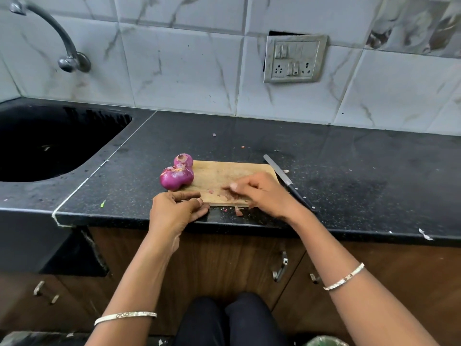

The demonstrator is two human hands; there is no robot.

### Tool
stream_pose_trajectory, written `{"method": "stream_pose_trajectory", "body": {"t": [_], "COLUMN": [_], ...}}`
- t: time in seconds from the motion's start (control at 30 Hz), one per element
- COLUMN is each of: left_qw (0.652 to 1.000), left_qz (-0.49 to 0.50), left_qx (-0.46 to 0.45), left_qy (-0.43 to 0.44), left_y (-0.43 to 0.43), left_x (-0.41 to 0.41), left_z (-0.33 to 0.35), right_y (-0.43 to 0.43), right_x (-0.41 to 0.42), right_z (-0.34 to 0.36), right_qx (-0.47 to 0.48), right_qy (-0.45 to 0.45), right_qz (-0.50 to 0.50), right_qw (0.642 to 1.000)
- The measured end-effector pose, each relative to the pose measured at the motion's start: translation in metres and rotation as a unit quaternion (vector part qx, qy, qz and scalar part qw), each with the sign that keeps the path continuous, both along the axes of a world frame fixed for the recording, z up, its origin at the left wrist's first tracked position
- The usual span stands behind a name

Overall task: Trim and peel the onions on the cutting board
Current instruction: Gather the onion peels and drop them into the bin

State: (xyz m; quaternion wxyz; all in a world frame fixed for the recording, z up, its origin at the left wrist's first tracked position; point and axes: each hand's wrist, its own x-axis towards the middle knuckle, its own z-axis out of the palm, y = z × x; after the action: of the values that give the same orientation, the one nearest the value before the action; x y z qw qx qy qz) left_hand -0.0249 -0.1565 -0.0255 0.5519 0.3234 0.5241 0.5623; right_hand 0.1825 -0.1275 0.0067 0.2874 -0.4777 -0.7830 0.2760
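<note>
**Kid:** Onions [177, 175]! Where are they?

**Cook:** Two purple ones sit touching each other at the left end of the board [224, 174], in the middle of the frame. One is behind the other.

**Kid:** Are they peeled?

**Cook:** They look shiny and smooth, and their ends look cut. I think most of the job is done. A few bits of skin may cling on top of the front one.

**Kid:** What is left?

**Cook:** Cleaning up, I guess. Small scraps [238, 210] of skin lie on the board and on the counter [349, 176] just below it.

**Kid:** What is the right hand [262, 193] doing?

**Cook:** It lies over the near right part of the board. Its fingers are curled over the scraps there. I cannot tell if it holds any.

**Kid:** And the left hand [174, 208]?

**Cook:** It rests at the counter's front edge, at the board's lower left corner. Its fingers are nearly straight and together. It seems cupped to catch the scraps, and I see nothing in it.

**Kid:** Where is the knife [287, 181]?

**Cook:** It lies on the counter, just right of the board. No hand touches it.

**Kid:** Is anything in the sink [50, 143]?

**Cook:** The sink is at the left of the frame. It is dark inside. I see only a small pale spot, too small to tell.

**Kid:** And that green thing at the bottom right?

**Cook:** Maybe a bin [324, 342]. Only its rim shows, so I cannot see inside.
</note>
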Motion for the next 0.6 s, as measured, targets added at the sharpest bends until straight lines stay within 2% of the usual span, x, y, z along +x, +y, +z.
{"method": "stream_pose_trajectory", "body": {"t": [0.13, 0.23, 0.3, 0.5, 0.6], "left_qw": [1.000, 1.000, 1.000, 0.999, 0.999], "left_qz": [0.006, 0.001, 0.001, 0.002, 0.000], "left_qx": [-0.011, -0.022, -0.022, -0.025, -0.029], "left_qy": [-0.003, -0.017, -0.023, -0.020, -0.017], "left_y": [0.005, 0.007, 0.007, 0.009, 0.008], "left_x": [0.002, 0.003, 0.004, 0.005, 0.005], "left_z": [0.000, 0.003, 0.005, 0.008, 0.009], "right_y": [0.010, 0.022, 0.024, 0.046, 0.058], "right_x": [0.043, 0.058, 0.055, 0.041, 0.042], "right_z": [0.009, 0.006, 0.004, 0.008, 0.014], "right_qx": [0.112, 0.075, 0.043, 0.040, 0.022], "right_qy": [-0.021, -0.102, -0.154, -0.245, -0.262], "right_qz": [-0.217, -0.310, -0.316, -0.251, -0.239], "right_qw": [0.969, 0.942, 0.935, 0.936, 0.935]}}
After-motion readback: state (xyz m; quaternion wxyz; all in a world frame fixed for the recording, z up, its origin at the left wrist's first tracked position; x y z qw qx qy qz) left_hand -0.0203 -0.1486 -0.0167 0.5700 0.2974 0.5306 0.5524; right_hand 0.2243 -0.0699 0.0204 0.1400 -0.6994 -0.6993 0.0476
